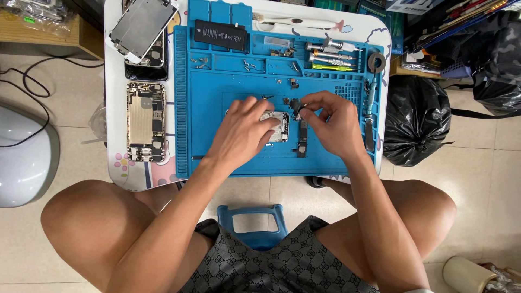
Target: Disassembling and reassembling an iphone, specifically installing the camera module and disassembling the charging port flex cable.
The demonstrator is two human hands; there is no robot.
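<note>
Head view: phone teardown looks well advanced. Left hand (pixel 239 133) presses down on the small silver metal plate (pixel 275 126) at mid blue silicone work mat (pixel 211 146); right hand (pixel 331 122) pinches a dark circuit board part (pixel 298 108). Loose screws and black rectangular battery (pixel 221 34) already lie in the mat's trays.

A matt blue rubbery mat (pixel 217 157) is spread over the smooth, glossy white counter (pixel 116 108). A small plate (pixel 277 126) of dull silver metal is pressed by the left hand (pixel 241 133). Bare brushed metal is shown inside the open phone shell (pixel 145 122). The black battery (pixel 221 34) looks satin; the bin bag (pixel 415 122) is shiny, crinkled plastic.
</note>
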